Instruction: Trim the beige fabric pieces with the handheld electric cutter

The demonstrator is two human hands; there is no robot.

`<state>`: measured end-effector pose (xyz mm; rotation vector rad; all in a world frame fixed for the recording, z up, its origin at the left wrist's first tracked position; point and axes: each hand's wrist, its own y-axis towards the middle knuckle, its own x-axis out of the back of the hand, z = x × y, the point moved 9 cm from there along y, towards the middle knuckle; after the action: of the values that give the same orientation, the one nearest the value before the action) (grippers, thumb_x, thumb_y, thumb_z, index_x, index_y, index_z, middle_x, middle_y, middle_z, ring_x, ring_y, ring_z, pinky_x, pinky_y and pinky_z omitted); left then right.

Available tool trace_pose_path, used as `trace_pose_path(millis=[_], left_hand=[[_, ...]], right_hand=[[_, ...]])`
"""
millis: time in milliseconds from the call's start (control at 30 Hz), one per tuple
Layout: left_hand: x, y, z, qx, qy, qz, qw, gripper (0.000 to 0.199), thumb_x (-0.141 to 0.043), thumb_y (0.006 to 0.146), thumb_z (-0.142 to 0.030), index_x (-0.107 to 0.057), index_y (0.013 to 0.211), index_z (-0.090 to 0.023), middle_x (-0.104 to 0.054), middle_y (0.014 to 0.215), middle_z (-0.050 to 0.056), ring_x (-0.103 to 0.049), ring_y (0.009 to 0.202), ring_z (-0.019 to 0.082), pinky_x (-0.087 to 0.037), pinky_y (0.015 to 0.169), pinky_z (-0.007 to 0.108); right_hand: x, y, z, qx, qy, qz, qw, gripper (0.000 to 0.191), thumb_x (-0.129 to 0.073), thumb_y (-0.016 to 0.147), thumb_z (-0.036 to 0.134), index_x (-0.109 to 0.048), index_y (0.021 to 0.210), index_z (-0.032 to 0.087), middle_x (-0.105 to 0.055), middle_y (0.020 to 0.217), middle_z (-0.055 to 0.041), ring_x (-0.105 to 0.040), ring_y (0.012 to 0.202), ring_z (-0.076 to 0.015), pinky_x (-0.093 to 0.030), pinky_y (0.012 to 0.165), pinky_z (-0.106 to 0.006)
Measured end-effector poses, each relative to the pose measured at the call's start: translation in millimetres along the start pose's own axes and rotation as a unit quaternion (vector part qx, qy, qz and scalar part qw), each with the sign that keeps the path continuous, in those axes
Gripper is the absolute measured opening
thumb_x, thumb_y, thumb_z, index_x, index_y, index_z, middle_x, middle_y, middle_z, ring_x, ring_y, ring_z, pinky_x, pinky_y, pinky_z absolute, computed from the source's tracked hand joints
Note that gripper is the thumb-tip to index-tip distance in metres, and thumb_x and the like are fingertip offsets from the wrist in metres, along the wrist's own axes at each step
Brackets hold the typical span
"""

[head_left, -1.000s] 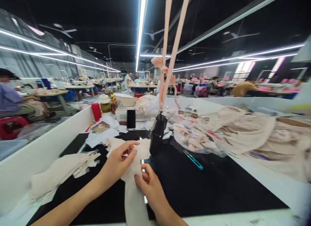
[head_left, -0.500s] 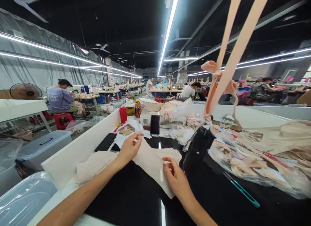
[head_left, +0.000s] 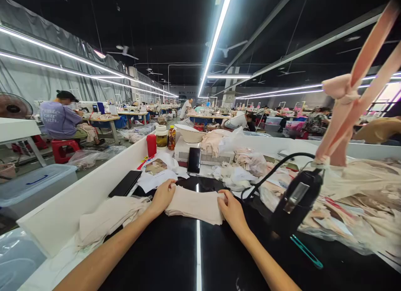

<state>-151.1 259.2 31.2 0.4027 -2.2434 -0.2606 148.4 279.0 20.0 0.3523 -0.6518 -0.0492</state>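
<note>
A small stack of beige fabric pieces lies over the glossy black tabletop, its layered edges showing along the front. My left hand pinches the stack's left end, thumb on top. At the opposite end, my right hand grips the right edge between thumb and fingers. More beige fabric is heaped beside my left forearm. To the right of my right hand hangs a black corded tool with a metal plate, tied up by pink fabric straps.
Teal tweezers lie right of my right forearm. Bagged fabric scraps cover the right side. A phone leans on a white box at the back. A white side panel borders the left. Co-workers sit at sewing tables beyond.
The loosely spread fabric is now a squared stack held at both ends. The hanging black tool and its straps appear farther right, tilted, with the cord showing. The view has shifted slightly.
</note>
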Motion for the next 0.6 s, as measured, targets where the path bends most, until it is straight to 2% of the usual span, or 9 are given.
trace_pose_path(millis=[167, 267, 333, 400, 533, 600], left_hand=[[6.9, -2, -2, -0.018, 0.026, 0.007, 0.999, 0.028, -0.062, 0.104, -0.031, -0.065, 0.127, -0.016, -0.071, 0.111, 0.008, -0.070, 0.096, 0.022, -0.058, 0.091, 0.041], [25.8, -9, -8, -0.037, 0.048, 0.012, 0.998, 0.038, -0.051, 0.102, -0.026, -0.062, 0.137, -0.016, -0.071, 0.110, 0.008, -0.070, 0.091, 0.021, -0.056, 0.088, 0.036], [49.1, -16, -8, -0.041, 0.074, 0.009, 0.996, 0.042, -0.046, 0.101, -0.028, -0.060, 0.140, -0.017, -0.070, 0.117, 0.010, -0.069, 0.091, 0.021, -0.055, 0.088, 0.035], [79.7, -24, -3, -0.033, 0.113, 0.003, 0.993, 0.039, -0.043, 0.102, -0.033, -0.062, 0.134, -0.019, -0.069, 0.118, 0.009, -0.068, 0.095, 0.023, -0.052, 0.091, 0.035], [142.8, -48, 19, 0.015, 0.215, -0.011, 0.977, 0.029, -0.046, 0.101, -0.039, -0.067, 0.112, -0.022, -0.069, 0.110, 0.009, -0.065, 0.101, 0.028, -0.048, 0.090, 0.035], [162.0, -63, 34, 0.050, 0.255, -0.007, 0.966, 0.024, -0.053, 0.097, -0.039, -0.068, 0.103, -0.021, -0.069, 0.104, 0.010, -0.065, 0.100, 0.030, -0.047, 0.085, 0.034]], right_hand=[[9, -9, 6, 0.002, -0.059, -0.027, 0.998, 0.043, -0.046, 0.089, 0.036, -0.065, 0.124, 0.019, -0.069, 0.123, -0.0135, -0.068, 0.114, -0.0295, -0.052, 0.090, -0.038], [12, -23, 24, 0.026, -0.073, -0.020, 0.997, 0.043, -0.047, 0.092, 0.033, -0.064, 0.129, 0.020, -0.065, 0.130, -0.0133, -0.066, 0.118, -0.0296, -0.053, 0.092, -0.039], [10, -35, 40, 0.050, -0.070, -0.001, 0.996, 0.041, -0.048, 0.093, 0.033, -0.064, 0.129, 0.022, -0.066, 0.129, -0.0113, -0.069, 0.110, -0.0280, -0.055, 0.087, -0.039], [7, -50, 57, 0.076, -0.059, 0.022, 0.995, 0.037, -0.049, 0.094, 0.032, -0.065, 0.126, 0.025, -0.067, 0.127, -0.0093, -0.071, 0.100, -0.0261, -0.056, 0.083, -0.038], [-6, -87, 89, 0.147, -0.006, 0.080, 0.986, 0.027, -0.051, 0.098, 0.029, -0.068, 0.119, 0.028, -0.070, 0.122, -0.0083, -0.072, 0.091, -0.0236, -0.057, 0.076, -0.035], [-16, -107, 102, 0.178, 0.029, 0.130, 0.975, 0.023, -0.052, 0.099, 0.029, -0.069, 0.114, 0.030, -0.071, 0.119, -0.0075, -0.072, 0.086, -0.0220, -0.058, 0.072, -0.033]])
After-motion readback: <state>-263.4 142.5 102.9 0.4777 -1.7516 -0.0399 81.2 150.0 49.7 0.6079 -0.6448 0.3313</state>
